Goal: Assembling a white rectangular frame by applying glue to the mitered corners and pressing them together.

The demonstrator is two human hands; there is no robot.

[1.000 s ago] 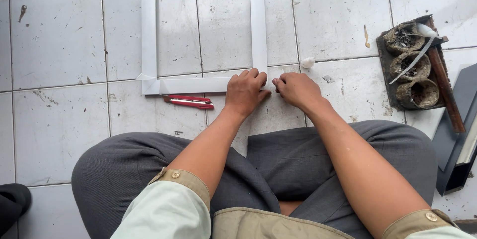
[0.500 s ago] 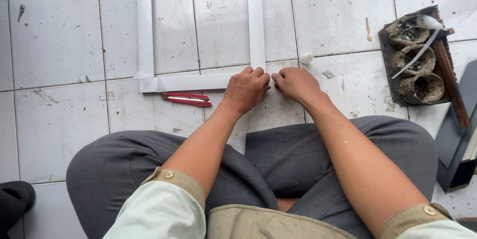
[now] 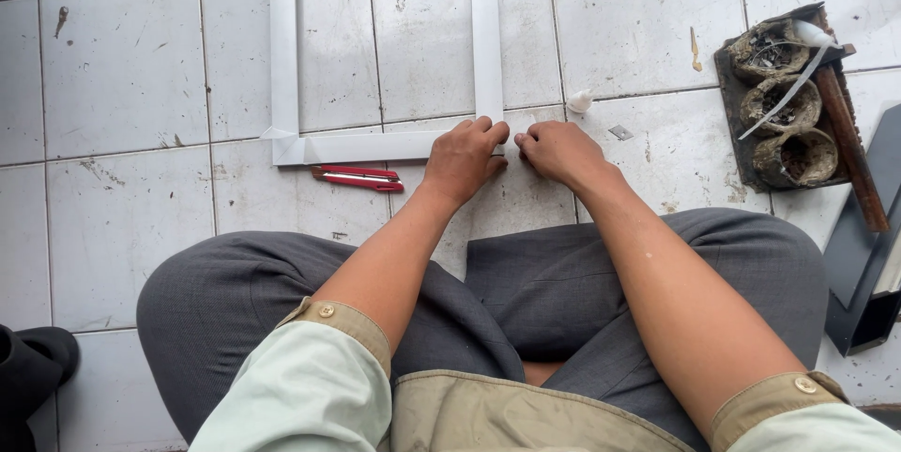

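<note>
The left hand [image 3: 462, 159] and the right hand [image 3: 556, 152] sit side by side on the near right corner of a flat white frame made of thin strips [image 3: 283, 58], which lies on the white tiled floor [image 3: 122, 67]. Both grips are pressed together, fingers curled down on that corner. A red cutter knife [image 3: 357, 178] lies just left of the left grip. A dark tray with three dirty round cups [image 3: 784, 100] sits far right of the right grip.
</note>
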